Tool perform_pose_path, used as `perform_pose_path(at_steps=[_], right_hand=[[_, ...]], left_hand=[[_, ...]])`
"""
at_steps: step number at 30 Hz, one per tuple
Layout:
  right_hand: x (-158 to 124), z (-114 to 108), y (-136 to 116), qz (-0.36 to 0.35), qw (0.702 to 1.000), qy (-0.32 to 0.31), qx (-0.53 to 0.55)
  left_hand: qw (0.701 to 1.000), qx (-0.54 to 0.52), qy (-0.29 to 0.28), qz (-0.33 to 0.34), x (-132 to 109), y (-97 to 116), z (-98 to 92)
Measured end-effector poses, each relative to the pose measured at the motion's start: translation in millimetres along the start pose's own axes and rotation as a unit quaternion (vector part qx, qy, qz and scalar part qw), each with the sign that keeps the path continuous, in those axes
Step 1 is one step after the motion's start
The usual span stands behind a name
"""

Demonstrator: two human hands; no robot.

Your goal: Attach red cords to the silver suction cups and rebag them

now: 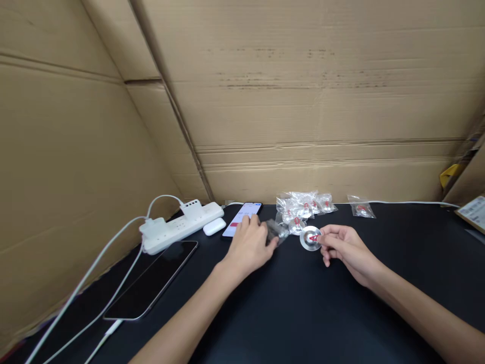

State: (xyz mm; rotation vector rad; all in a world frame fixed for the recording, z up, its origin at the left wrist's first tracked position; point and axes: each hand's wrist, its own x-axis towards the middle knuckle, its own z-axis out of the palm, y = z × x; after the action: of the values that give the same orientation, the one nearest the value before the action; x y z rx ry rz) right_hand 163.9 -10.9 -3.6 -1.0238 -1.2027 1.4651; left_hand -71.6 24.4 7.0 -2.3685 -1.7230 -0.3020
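Note:
Between the thumb and fingers of my right hand (341, 245) is the red piece at the centre of a shiny round metal disc (306, 244). The disc's flat side faces me. My left hand (250, 242) has its fingers curled over the lower part of a lit phone (250, 208). A crumpled clear plastic bag (276, 228) is pinched at its thumb side. Just behind the disc lies a pile of clear bags (293, 206), holding several similar metal discs with red parts. Whether my left fingertips touch the phone I cannot tell.
A bagged disc (361, 208) lies apart at the right. To the left are a white power strip (178, 230) with cables, a white case (214, 227) and a dark tablet (153, 280). Cardboard walls (322, 111) enclose the black table; a labelled box (473, 212) stands far right.

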Motion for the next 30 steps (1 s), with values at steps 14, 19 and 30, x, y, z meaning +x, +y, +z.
perform_pose_path(at_steps=[14,19,30], right_hand=[[-12.4,16.4,2.1,-0.128,0.974,-0.048,-0.178],[-1.0,0.8,2.1,-0.168,0.968,0.074,-0.171],[2.7,-13.4,-16.0,-0.165,0.98,0.06,-0.097]], left_hand=[[0.869,-0.495,0.012,-0.001,-0.4,28.7,-2.8],[0.845,-0.535,0.003,0.012,0.1,30.5,-10.9],[0.854,-0.513,-0.016,0.08,-2.3,28.1,-17.9]])
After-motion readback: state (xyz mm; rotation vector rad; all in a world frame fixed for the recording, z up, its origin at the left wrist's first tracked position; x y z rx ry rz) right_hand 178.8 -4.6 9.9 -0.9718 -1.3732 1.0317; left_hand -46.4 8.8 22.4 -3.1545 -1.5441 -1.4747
